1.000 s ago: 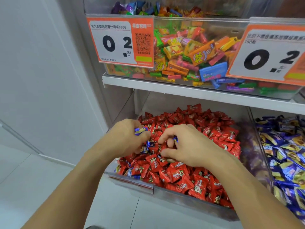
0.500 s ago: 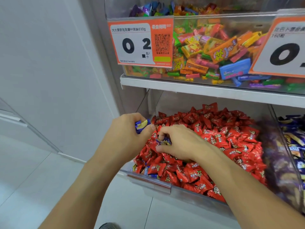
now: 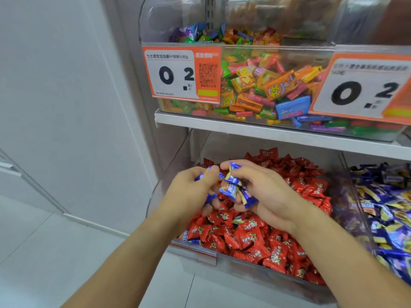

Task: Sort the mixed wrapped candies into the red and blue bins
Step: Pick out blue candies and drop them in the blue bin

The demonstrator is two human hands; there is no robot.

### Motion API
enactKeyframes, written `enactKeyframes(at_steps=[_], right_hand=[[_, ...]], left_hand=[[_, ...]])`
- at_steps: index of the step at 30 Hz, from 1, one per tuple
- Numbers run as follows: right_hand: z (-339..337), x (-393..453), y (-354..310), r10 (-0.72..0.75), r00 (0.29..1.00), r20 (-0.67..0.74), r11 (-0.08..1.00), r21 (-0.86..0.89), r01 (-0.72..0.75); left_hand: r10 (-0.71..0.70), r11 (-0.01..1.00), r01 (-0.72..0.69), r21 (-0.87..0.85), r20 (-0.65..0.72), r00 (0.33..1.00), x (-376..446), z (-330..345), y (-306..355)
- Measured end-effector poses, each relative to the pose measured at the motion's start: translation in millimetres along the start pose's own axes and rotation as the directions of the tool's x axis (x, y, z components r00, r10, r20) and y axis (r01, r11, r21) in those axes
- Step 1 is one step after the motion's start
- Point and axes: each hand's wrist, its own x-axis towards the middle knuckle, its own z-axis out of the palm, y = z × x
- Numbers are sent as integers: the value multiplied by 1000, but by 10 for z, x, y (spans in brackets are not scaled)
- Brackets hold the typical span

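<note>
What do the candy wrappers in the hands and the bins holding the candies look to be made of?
The blue candies held by the left hand and right hand look wrapped in glossy plastic or foil film: crinkled, with bright glints. The red-candy bin looks like clear rigid plastic, since the red candies show through its front wall.

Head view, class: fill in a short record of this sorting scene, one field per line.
Left hand: grips blue candies
Right hand: holds blue candies
Red bin: red candies, a few blue strays at the front
Blue bin: right of the red bin, blue candies inside
Upper shelf: mixed sweets, price tags
</note>
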Motion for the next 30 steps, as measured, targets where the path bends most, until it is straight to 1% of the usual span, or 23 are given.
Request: enactKeyframes(at_steps=[2,3,5,6,8,10,11,13,15,17,18,20,21,22,23,24,25,26,27,28,29,30], right_hand=[[-45,-141,-38,26,1000,-10,999,38,-26],[-97,-219,-67,30,999,-33,999,45,-29],[-284,-402,-149,22,993,-116,999,43,-17],[-393,-514,-194,-5,987,-161,1000,2,5],[-639,-753,-268,-76,970,-230,986,-160,39],[-858,-1002,-357,-141,947,-290,954,-294,52],[-975,-1098,-389,-171,930,-326,943,-328,58],[-1237,-1248,-419,-195,880,-432,925,-379,19],[-1493,-1323,-405,-221,822,-526,905,-425,-29],[-1707,-1375,-358,-260,771,-581,857,-507,-94],[-1800,-1394,-342,-291,752,-591,835,-541,-102],[-1904,-1445,-355,-353,726,-590,830,-556,-48],[-1926,-1475,-365,-374,717,-589,824,-565,-35],[-1944,-1495,-368,-397,708,-583,798,-601,-47],[-1954,-1507,-364,-428,708,-562,746,-662,-75],[-1971,-1499,-342,-454,724,-520,679,-727,-97],[-1952,-1496,-321,-460,759,-460,615,-782,-101],[-1937,-1475,-285,-443,810,-385,553,-828,-91],[-1930,-1431,-227,-408,861,-303,488,-869,-74],[-1939,-1367,-154,-353,907,-228,401,-913,-73],[-1947,-1302,-84,-295,939,-177,302,-950,-84],[-1953,-1246,-29,-249,955,-160,214,-971,-106]], left_hand=[[-29,988,45,-146,111,993,-38,213,24],[-36,980,63,-186,143,989,-66,302,56],[-55,975,91,-200,179,982,-119,490,137],[-59,979,93,-183,185,981,-148,594,189],[-37,991,60,-123,182,983,-211,843,308],[51,999,-47,-25,163,985,-229,1138,412],[125,990,-134,49,163,979,-232,1296,460],[290,915,-334,224,207,934,-216,1619,506],[363,812,-450,373,282,888,-196,1902,532],[365,713,-516,475,376,851,-199,2116,577],[361,647,-558,519,435,825,-204,2188,607],[330,548,-637,543,559,761,-217,2269,651],[323,519,-662,541,593,738,-231,2269,660],[347,487,-684,543,599,722,-225,2252,628],[386,450,-700,554,586,712,-229,2209,587],[427,418,-706,572,563,708,-234,2141,531],[451,400,-704,587,543,708,-243,2054,464],[466,388,-703,596,531,708,-246,1945,393],[467,381,-696,609,523,713,-254,1821,319],[464,375,-684,626,512,723,-259,1687,232],[452,367,-664,652,499,739,-273,1545,149],[437,357,-637,683,481,760,-280,1407,62]])
